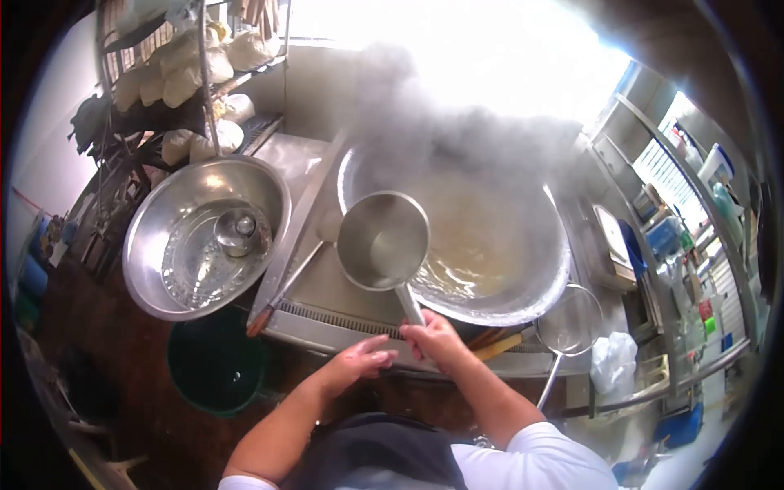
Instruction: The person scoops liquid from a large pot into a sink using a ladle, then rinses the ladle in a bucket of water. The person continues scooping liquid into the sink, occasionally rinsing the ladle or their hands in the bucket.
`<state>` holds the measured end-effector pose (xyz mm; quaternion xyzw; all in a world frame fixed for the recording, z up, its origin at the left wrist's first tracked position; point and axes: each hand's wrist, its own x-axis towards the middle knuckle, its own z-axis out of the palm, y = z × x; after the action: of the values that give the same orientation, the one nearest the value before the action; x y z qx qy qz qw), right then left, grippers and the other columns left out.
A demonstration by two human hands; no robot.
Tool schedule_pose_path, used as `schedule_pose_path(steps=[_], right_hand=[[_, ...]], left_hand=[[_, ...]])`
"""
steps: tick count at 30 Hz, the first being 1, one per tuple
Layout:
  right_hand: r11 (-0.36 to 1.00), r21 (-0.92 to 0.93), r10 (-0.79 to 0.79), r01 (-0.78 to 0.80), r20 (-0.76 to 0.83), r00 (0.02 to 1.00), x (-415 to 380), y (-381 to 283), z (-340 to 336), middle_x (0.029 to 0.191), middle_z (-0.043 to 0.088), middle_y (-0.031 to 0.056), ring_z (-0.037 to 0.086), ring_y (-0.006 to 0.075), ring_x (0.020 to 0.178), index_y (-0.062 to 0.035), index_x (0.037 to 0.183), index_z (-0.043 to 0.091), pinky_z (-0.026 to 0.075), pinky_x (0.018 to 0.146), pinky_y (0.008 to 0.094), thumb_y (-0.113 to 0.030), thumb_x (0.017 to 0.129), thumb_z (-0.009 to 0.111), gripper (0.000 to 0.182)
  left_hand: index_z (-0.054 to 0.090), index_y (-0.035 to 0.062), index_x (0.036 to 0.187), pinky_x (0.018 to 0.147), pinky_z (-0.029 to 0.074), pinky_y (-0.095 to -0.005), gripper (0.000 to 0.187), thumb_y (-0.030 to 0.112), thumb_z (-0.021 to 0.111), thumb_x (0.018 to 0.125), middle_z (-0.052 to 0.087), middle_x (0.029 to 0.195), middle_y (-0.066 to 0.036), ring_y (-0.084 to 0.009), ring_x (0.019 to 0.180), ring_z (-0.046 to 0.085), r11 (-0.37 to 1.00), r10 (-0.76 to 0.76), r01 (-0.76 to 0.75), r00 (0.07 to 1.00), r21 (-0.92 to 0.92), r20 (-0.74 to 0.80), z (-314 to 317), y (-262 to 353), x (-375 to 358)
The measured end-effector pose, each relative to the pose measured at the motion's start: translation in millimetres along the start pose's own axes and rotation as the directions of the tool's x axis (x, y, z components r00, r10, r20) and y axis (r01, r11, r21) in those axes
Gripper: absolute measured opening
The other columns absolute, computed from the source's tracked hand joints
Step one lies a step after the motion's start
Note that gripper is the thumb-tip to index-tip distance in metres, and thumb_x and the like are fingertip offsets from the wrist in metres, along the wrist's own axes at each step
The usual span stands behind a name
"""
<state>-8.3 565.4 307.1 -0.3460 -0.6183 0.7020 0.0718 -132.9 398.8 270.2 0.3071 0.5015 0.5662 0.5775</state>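
Note:
A deep metal pot with a long handle, a large ladle (382, 242), hangs level over the near left rim of a big steaming cauldron (549, 304). Round its handle my right hand (437, 339) is closed. My left hand (359, 361) is just left of the handle, fingers spread and holding nothing. Cloudy liquid fills the cauldron, and steam hides its far side. To the left, a wide steel basin (147, 269) holds clear liquid and a small metal bowl (235, 230).
A long-handled tool (294, 278) lies on the steel counter between the basin and cauldron. A green bucket (214, 367) stands below the basin. At right are a round strainer (569, 322), a plastic bag (614, 362) and shelving; filled bags (192, 77) sit on the left rack.

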Motion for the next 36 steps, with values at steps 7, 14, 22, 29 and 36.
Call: schedule_pose_path(steps=[7, 14, 22, 29, 36], right_hand=[[0.997, 0.053, -0.040, 0.056, -0.258, 0.965, 67, -6, -165, 0.068, 0.052, 0.0018, 0.049, 0.0111, 0.046, -0.0044, 0.096, 0.052, 0.041, 0.039, 0.0253, -0.013, 0.076, 0.065, 0.025], [0.441, -0.672, -0.253, -0.596, -0.730, 0.635, 139, 34, -358, 0.097, 0.066, 0.0164, 0.066, 0.0315, 0.084, -0.0050, 0.104, 0.056, 0.052, 0.070, 0.0415, -0.014, 0.076, 0.059, 0.030], [0.072, -0.826, 0.110, -0.559, -0.550, 0.828, 175, 66, -370, 0.080, 0.066, 0.0191, 0.068, 0.0272, 0.070, 0.0009, 0.106, 0.054, 0.053, 0.063, 0.0360, -0.010, 0.075, 0.059, 0.034], [0.563, -0.433, 0.645, -0.704, -0.304, 0.702, 181, 22, -294, 0.060, 0.049, 0.0005, 0.048, 0.0106, 0.051, -0.0067, 0.077, 0.054, 0.045, 0.048, 0.0311, -0.007, 0.072, 0.066, 0.013], [0.719, -0.285, 0.617, -0.634, -0.157, 0.771, 130, -1, -214, 0.064, 0.050, -0.0012, 0.047, 0.0079, 0.050, -0.0090, 0.088, 0.057, 0.040, 0.045, 0.0249, -0.007, 0.074, 0.065, 0.017]], left_hand=[[0.052, 0.0087, 0.123, 0.086, 0.042, -0.0337, 0.042, 0.035, 0.053, 0.090, 0.063, 0.110, -0.007, -0.0178, 0.101, 0.058, 0.786, -0.613, 0.607, 0.739, -0.117, -0.281, -80, -106, -83], [0.057, 0.0088, 0.110, 0.057, 0.045, -0.0420, 0.036, 0.032, 0.059, 0.083, 0.060, 0.081, -0.006, -0.0224, 0.065, 0.055, 0.403, -0.760, 0.789, 0.006, -0.465, -0.650, -112, -261, -261], [0.054, 0.0084, 0.112, 0.054, 0.044, -0.0328, 0.034, 0.028, 0.058, 0.085, 0.060, 0.085, -0.005, -0.0158, 0.068, 0.055, 0.526, -0.783, 0.617, 0.084, -0.585, -0.616, -73, -260, -233], [0.057, 0.0060, 0.109, 0.048, 0.040, -0.0235, 0.033, 0.026, 0.063, 0.083, 0.060, 0.082, -0.002, -0.0096, 0.065, 0.054, 0.772, -0.578, 0.516, 0.326, -0.372, -0.748, -67, -226, -155], [0.058, 0.0071, 0.107, 0.049, 0.042, -0.0257, 0.031, 0.027, 0.063, 0.083, 0.061, 0.083, -0.003, -0.0114, 0.066, 0.055, 0.693, -0.665, 0.560, 0.253, -0.454, -0.703, -72, -266, -212]])
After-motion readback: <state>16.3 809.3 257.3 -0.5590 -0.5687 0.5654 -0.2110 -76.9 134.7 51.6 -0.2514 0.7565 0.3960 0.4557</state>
